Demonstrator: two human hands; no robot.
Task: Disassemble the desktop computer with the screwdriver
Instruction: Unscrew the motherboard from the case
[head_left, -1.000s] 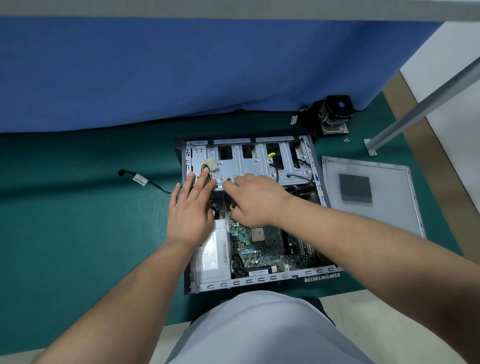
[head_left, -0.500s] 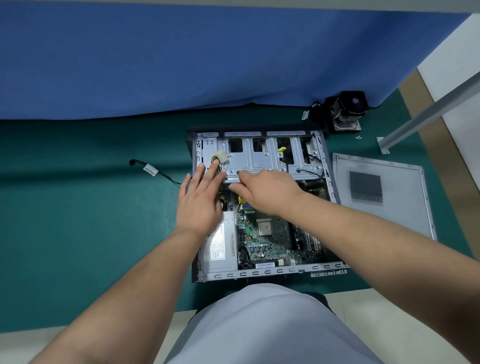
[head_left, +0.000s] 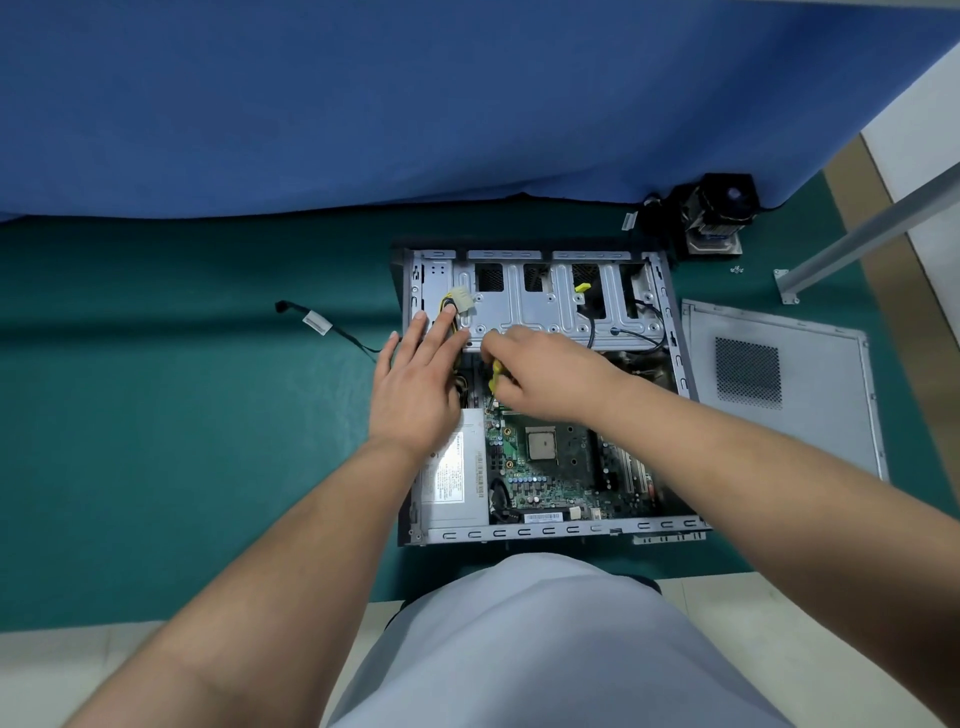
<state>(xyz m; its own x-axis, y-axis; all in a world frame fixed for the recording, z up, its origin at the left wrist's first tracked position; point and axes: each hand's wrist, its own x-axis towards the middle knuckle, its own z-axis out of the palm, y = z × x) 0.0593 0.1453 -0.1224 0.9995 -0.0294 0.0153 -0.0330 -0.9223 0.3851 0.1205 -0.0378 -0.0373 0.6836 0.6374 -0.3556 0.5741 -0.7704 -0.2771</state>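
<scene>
An opened desktop computer case (head_left: 540, 395) is shown lying flat on a green mat (head_left: 182, 415), seen from above. The left hand (head_left: 415, 384) is laid with fingers extended over the left end of the metal drive cage (head_left: 535, 306), its fingertips beside a white power connector (head_left: 461, 300) with yellow wires. The right hand (head_left: 545, 376) is curled around a yellow-handled screwdriver (head_left: 497, 375), which is held at the near edge of the drive cage; its tip is hidden by the fingers. The motherboard (head_left: 561, 462) with its exposed processor (head_left: 542, 445) and the power supply (head_left: 452, 475) are seen inside the case. The removed side panel (head_left: 779, 384) lies just right of the case, a cooler fan (head_left: 719, 208) behind it, and a loose cable (head_left: 322, 325) to the left.
</scene>
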